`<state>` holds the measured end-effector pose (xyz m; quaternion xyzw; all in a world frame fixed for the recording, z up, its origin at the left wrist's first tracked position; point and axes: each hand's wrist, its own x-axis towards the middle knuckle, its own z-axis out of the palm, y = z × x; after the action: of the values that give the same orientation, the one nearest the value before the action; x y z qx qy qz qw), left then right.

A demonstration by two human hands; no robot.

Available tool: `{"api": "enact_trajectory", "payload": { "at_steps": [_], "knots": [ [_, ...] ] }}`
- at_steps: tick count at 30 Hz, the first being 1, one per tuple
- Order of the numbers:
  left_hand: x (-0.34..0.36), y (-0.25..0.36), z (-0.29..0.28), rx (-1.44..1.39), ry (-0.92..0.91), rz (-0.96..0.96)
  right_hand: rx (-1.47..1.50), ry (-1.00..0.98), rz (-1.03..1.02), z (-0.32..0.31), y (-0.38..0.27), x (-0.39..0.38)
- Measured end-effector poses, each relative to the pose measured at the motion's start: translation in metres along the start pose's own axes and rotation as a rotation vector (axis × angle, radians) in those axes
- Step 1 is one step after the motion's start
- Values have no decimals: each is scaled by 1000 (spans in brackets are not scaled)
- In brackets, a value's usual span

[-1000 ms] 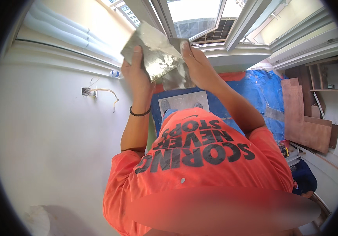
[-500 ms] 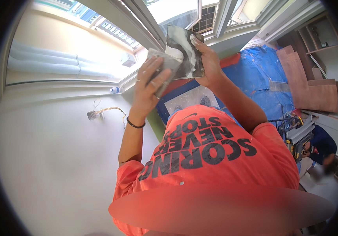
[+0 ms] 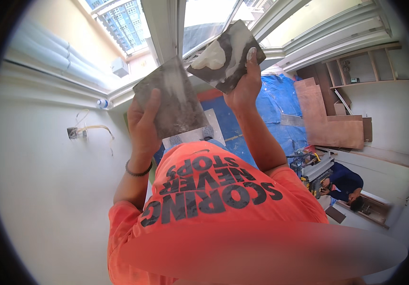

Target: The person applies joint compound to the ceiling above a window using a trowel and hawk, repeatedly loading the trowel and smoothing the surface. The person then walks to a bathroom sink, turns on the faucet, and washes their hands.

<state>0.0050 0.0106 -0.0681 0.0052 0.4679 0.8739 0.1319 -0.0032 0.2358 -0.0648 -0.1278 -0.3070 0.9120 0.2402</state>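
My left hand [image 3: 142, 121] grips a flat grey plastering trowel [image 3: 173, 99], thumb lying across its smeared face. In my right hand [image 3: 245, 90] is a second dark flat plastering trowel [image 3: 238, 59], tilted and held near one edge with the thumb on its face. A thick white dollop of putty [image 3: 210, 56] sits on this right one, beside a pale streak. The two trowels are apart, with a narrow gap between them. Fingers behind both trowels are mostly hidden.
Windows [image 3: 209, 21] stand in front. Wires hang from an opening [image 3: 73, 133] in the white wall at left. Blue sheeting [image 3: 278, 104] covers the floor, with brown boards [image 3: 330, 123] at right. A co-worker [image 3: 344, 180] bends beside a machine [image 3: 311, 166].
The left trowel has come off the right one and turned its broad face into view. The right trowel has tilted. The whole view has shifted, and the white putty now sits as a clump.
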Motion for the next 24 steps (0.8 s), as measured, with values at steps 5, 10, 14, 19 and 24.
{"api": "enact_trajectory", "payload": {
  "at_steps": [5, 10, 14, 19, 24],
  "knots": [
    [5, -4, -6, 106, -5, -10, -808, -93, -420, 7, 22, -23],
    [18, 9, -8, 7, 97, 212, -1113, -481, 106, 12, 14, -61],
    [15, 27, -15, 682, -390, 925, -237, 145, 223, 26, 25, -66],
    [5, 19, -14, 1009, -652, 1016, 214, -95, 452, 0, 44, -55],
    [36, 28, -66, 1328, -657, 990, 147, -45, 397, -13, 37, -48]
  ]
}}
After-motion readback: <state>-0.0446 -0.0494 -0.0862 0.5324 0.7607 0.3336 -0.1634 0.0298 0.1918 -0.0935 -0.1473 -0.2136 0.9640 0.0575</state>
